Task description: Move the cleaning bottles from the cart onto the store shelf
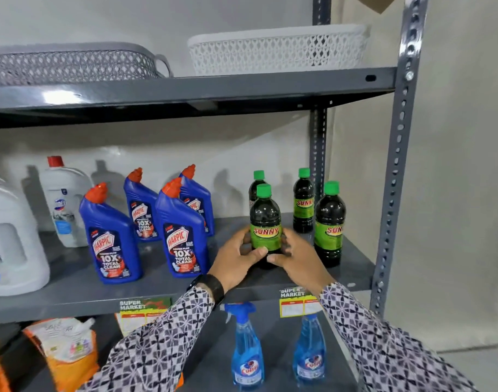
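Head view looks at a grey metal shelf, and everything is placed from the dark bottle with the green cap and green label standing upright near the front of the middle board; the left hand wraps the lower part of this bottle from its left, thumb across the front under the label, and the right hand closes on it from its right, thumb tip meeting the base, so both hands grip the same bottle; whether its bottom rests fully on the board cannot be told, as the fingers cover it; directly behind the held bottle stands a second dark bottle, mostly hidden; to the right and further back is a third; to the right and nearer the front edge is a fourth; to the left stand four blue bottles with red angled caps, in two rows; further left are two white jugs; on the board above sit a grey basket and a white basket; on the board below stand two blue spray bottles, with orange pouches far to the lower left; patterned sleeves cover both forearms, and a black wristband sits on the left wrist.
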The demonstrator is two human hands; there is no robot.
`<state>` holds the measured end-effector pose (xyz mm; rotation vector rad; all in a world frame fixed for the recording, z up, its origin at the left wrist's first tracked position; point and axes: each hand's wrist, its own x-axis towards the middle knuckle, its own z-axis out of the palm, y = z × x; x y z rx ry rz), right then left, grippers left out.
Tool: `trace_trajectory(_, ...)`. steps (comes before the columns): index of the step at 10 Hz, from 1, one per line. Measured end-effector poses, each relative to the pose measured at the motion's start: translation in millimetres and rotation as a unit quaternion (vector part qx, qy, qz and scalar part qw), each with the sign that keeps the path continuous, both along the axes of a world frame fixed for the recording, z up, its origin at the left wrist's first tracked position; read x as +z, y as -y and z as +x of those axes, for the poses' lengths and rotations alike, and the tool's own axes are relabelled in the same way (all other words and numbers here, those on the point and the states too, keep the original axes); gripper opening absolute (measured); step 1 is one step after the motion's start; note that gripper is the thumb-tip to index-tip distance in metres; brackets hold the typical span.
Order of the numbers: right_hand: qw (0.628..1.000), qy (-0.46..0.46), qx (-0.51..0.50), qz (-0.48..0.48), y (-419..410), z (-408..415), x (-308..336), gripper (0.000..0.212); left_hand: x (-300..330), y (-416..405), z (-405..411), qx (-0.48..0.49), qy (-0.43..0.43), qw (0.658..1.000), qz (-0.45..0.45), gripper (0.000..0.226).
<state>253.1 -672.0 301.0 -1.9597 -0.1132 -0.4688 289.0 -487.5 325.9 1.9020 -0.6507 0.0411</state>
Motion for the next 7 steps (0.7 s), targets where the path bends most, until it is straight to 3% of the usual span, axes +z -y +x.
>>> trace_trajectory(6,0.999,0.015,-0.002,-0.029,-5,-22,2,0.064,-7,-10,-6,0.002,-0.015,0.998,-0.060,0.059)
trace_trajectory(7,0.998,0.044,-0.052,-0.001,-17,-37,1,0.075,-4,-19,-25,-0.014,-0.031,0.994,-0.104,0.070)
